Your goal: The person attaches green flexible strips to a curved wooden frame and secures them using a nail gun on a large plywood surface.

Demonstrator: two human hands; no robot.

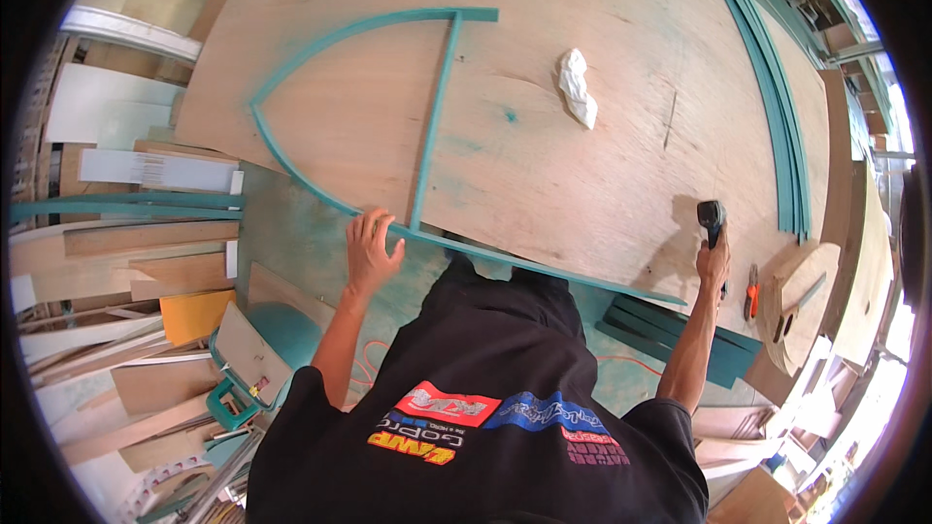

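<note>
On the wooden board, a teal strip frame (424,126) lies in a pointed arch shape with one straight crosspiece. One long side of it runs on to the right along the board's near edge. The fingers of my left hand (371,250) rest on this strip near the crosspiece's near end, with the thumb spread apart. My right hand (714,260) is wrapped round a black handheld power tool (712,215), held at the right part of the board. Its exact kind cannot be made out, and its lower part is hidden by the hand.
A crumpled white cloth or paper (577,87) lies on the wooden board (544,194). Red-handled pliers (751,293) sit near a rounded wooden piece (798,306). Long teal strips (777,97) are stacked along the right. Wood offcuts (146,281) fill the left; a green chair (282,335) stands there.
</note>
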